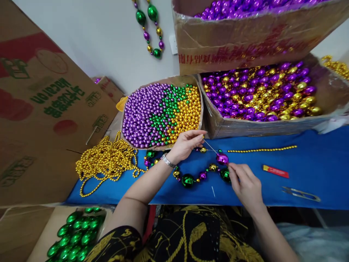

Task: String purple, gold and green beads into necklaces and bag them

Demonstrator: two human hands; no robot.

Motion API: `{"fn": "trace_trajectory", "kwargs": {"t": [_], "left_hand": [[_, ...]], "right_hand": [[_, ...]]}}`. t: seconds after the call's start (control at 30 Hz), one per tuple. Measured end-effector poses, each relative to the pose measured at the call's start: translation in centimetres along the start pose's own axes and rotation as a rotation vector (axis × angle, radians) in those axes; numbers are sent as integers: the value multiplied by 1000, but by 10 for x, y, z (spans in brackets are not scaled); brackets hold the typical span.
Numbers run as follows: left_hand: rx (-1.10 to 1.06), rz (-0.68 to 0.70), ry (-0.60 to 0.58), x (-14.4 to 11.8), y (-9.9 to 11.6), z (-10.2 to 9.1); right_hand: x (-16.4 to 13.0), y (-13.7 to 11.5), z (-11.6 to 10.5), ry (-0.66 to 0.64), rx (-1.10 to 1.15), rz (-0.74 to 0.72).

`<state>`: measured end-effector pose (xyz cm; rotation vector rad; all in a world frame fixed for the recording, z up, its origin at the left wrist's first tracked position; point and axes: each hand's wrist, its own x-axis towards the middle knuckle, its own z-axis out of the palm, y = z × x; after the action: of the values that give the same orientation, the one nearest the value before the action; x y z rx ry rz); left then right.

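My left hand (187, 145) is closed in a pinch on one end of a thin, straight needle (209, 145), which slants down to a large purple bead (222, 158). Closed at the lower edge of that bead is my right hand (245, 183), its fingertips pinching the bead strand. A big green bead (225, 175) sits against those fingers, partly covered. From there the strand curves left through gold, purple and green beads, including a large green bead (187, 180), and passes behind my left forearm. What lies between the right fingertips is partly hidden.
A box of small beads (202, 109) stands behind my left hand, beside a box of purple and gold beads (245, 127). A gold bead chain (261, 149), red-yellow cutter (276, 171) and thread snips (301, 194) lie rightward on the blue cloth. Gold chains (106, 160) pile leftward.
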<state>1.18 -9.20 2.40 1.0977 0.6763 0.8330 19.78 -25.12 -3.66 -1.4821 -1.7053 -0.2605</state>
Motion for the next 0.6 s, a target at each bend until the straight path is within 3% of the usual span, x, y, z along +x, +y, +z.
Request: {"fn": "trace_trajectory", "kwargs": {"t": [0.13, 0.23, 0.43, 0.6], "left_hand": [[180, 146, -17, 4, 0, 14], [201, 192, -59, 11, -10, 38], [77, 89, -195, 23, -62, 88], [103, -2, -174, 28, -101, 92]], "right_hand": [[-3, 12, -5, -5, -105, 37], [-4, 33, -11, -17, -131, 154], [-27, 69, -5, -13, 49, 418], [-54, 50, 30, -25, 293, 739]]}}
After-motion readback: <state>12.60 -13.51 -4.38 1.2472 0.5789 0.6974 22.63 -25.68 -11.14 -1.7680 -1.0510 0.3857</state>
